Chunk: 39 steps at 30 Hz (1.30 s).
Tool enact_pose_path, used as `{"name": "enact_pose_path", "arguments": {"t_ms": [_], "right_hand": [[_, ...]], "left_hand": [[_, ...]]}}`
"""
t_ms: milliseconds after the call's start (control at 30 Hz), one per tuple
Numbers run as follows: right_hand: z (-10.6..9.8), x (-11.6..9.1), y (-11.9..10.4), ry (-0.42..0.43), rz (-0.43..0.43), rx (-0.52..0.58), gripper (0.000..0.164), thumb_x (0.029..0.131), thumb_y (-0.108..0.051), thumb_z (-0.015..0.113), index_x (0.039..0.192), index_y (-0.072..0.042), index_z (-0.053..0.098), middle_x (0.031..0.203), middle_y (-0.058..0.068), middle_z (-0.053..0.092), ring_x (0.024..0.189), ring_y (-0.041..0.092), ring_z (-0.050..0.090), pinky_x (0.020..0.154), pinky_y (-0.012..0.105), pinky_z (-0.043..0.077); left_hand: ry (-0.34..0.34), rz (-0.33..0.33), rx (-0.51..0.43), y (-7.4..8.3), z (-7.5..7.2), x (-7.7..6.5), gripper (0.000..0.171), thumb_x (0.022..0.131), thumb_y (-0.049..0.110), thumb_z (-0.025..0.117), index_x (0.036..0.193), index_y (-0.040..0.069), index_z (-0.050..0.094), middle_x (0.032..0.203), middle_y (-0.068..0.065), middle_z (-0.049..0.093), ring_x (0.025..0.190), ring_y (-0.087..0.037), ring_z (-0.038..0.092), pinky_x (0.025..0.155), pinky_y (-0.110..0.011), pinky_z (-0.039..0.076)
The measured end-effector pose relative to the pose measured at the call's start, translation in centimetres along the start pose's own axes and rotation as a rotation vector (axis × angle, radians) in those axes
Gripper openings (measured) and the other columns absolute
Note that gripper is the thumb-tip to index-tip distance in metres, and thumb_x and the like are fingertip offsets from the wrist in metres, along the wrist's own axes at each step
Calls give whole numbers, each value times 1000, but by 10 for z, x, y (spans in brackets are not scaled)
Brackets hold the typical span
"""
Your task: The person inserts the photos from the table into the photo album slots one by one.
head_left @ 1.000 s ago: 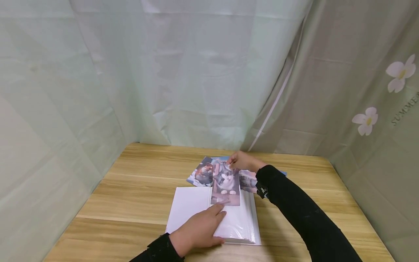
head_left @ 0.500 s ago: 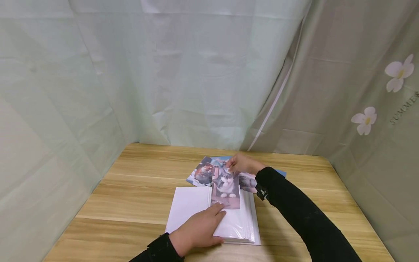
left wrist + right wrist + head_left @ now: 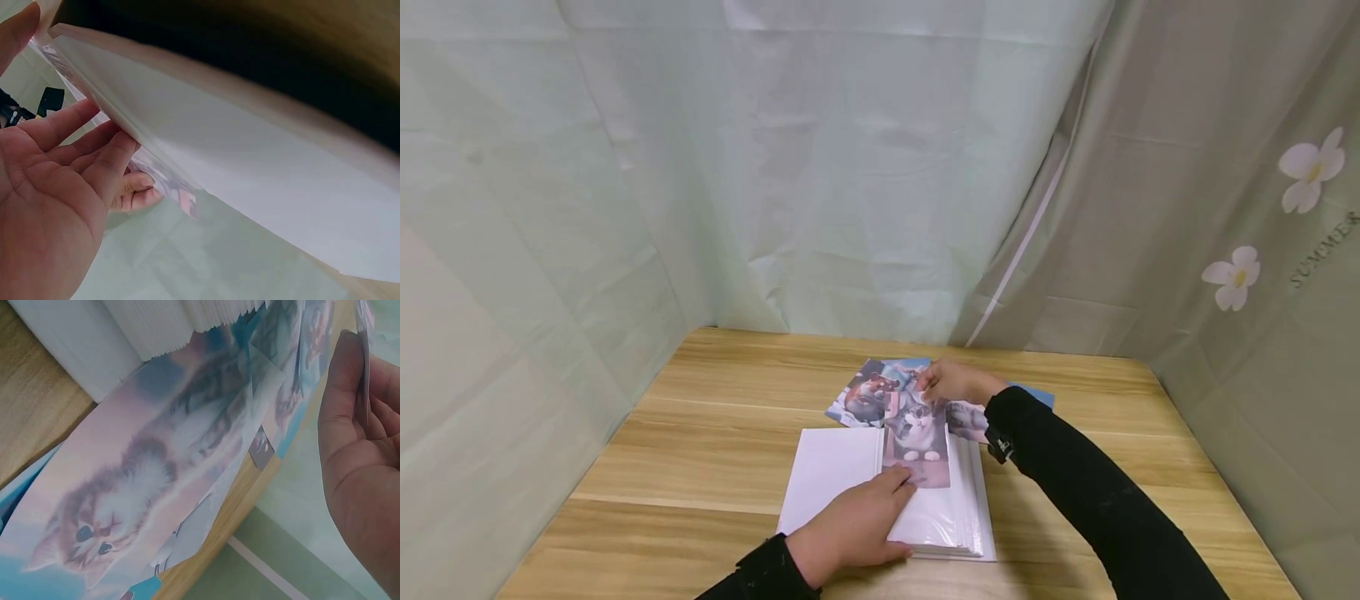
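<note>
A white photo album lies open on the wooden table, with clear pocket pages on its right side. My right hand pinches the top edge of a cat photo, whose lower part overlaps the right-hand page. In the right wrist view the photo's edge shows between thumb and fingers. My left hand rests on the album below the photo, with its fingertips at the photo's lower left corner. From the left wrist view, the fingers touch the page edge. Whether the photo's bottom is inside a pocket is hard to tell.
More photos lie behind the album: one of a squirrel-like animal at left, and a kitten photo partly under my right arm. Pale curtains hang along the table's back and sides.
My right hand has moved slightly toward me, and the cat photo has slid down over the page. The left hand has stayed in place.
</note>
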State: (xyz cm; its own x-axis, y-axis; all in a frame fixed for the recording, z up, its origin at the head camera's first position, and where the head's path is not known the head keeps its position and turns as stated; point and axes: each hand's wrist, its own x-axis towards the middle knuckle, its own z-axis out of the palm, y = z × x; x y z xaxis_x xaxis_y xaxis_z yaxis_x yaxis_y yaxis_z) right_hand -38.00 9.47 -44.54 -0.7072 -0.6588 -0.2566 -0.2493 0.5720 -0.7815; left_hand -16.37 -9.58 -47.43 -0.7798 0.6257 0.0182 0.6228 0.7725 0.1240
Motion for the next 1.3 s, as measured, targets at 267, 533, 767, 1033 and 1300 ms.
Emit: {"name": "enact_pose_path", "arguments": {"t_ms": [267, 533, 767, 1033, 1300], "right_hand": [[7, -2, -1, 2, 34, -28, 10, 94, 1, 65, 100, -1, 73, 90, 2, 69, 75, 12, 63, 69, 27, 54], [13, -6, 2, -21, 10, 28, 11, 91, 7, 65, 99, 5, 71, 87, 7, 69, 73, 12, 63, 68, 27, 57], [18, -9, 1, -25, 6, -1, 10, 89, 6, 67, 97, 4, 72, 86, 6, 70, 71, 10, 61, 65, 25, 55], [18, -12, -2, -40, 17, -1, 10, 90, 5, 66, 98, 4, 72, 83, 0, 67, 72, 10, 60, 66, 25, 55], [19, -11, -2, -42, -4, -43, 11, 94, 0, 65, 102, 2, 73, 88, 2, 69, 73, 10, 60, 65, 25, 54]], "left_hand": [[6, -2, 1, 0, 0, 0, 79, 82, 52, 77, 140, 2, 55, 148, -13, 47, 135, -22, 49, 108, -29, 43], [12, 6, 1, 0, -1, 0, 79, 82, 52, 78, 139, 3, 56, 148, -12, 48, 135, -22, 48, 108, -29, 43], [28, 16, 8, 0, 0, 0, 78, 81, 51, 79, 138, 3, 57, 145, -13, 50, 134, -22, 49, 108, -29, 43], [16, 15, -1, -1, 1, 0, 78, 81, 51, 78, 139, 3, 56, 146, -13, 50, 135, -23, 49, 109, -30, 43], [7, 10, -12, -1, 0, 0, 79, 82, 51, 78, 140, 3, 55, 148, -13, 48, 136, -23, 47, 109, -31, 43]]}}
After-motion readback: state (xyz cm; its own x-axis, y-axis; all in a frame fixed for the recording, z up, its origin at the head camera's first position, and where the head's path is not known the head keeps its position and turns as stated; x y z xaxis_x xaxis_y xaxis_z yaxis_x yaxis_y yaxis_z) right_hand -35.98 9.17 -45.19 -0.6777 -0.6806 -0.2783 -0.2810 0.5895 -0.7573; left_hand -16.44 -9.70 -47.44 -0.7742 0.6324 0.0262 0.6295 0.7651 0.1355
